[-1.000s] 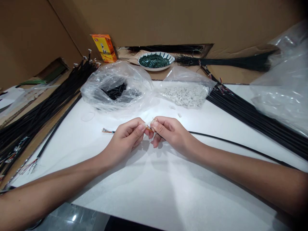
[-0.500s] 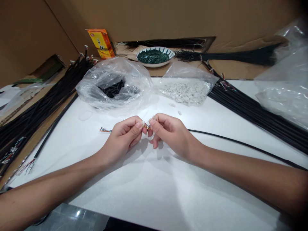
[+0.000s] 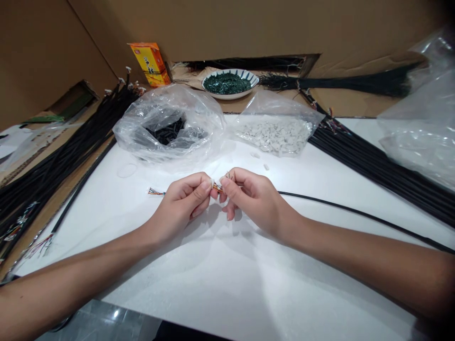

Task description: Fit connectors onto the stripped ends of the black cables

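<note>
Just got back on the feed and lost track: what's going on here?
The person's left hand pinches a small white piece, and the right hand pinches thin coloured wires that span the gap between the hands. A black cable runs rightward from behind the right hand. A white plug on wires shows left of the left hand. Beyond, a bag of black pieces and a bag of white pieces sit untouched. Whether the wires are seated is too small to tell.

Brown cardboard walls [image 3: 241, 28] back a white tabletop [image 3: 220, 284].
</note>
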Demonstrator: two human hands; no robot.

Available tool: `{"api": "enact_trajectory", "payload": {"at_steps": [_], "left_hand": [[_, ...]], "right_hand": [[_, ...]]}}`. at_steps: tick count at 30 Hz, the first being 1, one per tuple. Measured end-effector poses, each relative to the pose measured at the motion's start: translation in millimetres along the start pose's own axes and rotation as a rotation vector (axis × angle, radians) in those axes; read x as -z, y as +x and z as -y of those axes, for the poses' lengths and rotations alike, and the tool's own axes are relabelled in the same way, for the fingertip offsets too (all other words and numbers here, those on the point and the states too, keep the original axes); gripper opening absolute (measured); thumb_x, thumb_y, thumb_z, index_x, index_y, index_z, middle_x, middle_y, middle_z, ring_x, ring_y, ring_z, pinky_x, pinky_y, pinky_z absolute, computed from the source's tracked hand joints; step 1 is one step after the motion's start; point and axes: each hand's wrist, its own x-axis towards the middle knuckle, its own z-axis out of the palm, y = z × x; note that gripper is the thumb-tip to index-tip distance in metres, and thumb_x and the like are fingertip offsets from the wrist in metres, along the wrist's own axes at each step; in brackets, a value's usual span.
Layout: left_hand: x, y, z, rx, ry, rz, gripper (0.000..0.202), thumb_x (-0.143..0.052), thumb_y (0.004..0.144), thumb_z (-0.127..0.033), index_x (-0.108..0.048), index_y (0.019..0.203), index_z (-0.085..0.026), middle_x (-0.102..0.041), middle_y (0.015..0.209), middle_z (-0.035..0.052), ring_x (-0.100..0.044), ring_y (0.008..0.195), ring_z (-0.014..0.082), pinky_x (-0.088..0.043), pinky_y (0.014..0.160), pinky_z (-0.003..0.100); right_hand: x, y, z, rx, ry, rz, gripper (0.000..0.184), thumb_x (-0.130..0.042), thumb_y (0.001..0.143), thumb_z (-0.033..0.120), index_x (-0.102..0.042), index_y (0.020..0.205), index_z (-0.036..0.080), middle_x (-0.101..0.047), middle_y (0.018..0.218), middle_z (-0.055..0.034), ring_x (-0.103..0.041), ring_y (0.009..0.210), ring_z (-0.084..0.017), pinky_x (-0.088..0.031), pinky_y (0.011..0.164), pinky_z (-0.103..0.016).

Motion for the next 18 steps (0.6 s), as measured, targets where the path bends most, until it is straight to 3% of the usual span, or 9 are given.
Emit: {"api": "enact_trajectory", "payload": {"at_steps": [18], "left_hand": [[0.7, 1.0, -0.6, 0.039, -0.001, 0.008, 0.029, -0.049, 0.091, -0.038, -0.053, 0.074, -0.014, -0.031, 0.045, -0.0059, -0.022, 0.042, 0.0026, -0.013, 0.042, 0.019]], "right_hand": [[1.1, -1.4, 0.0, 0.008, 0.007, 0.005, 0.033, -0.045, 0.092, 0.048, -0.05, 0.08, 0.018, -0.06, 0.077, 0.0005, -0.056, 0.055, -0.008, -0.042, 0.055, -0.024]]}}
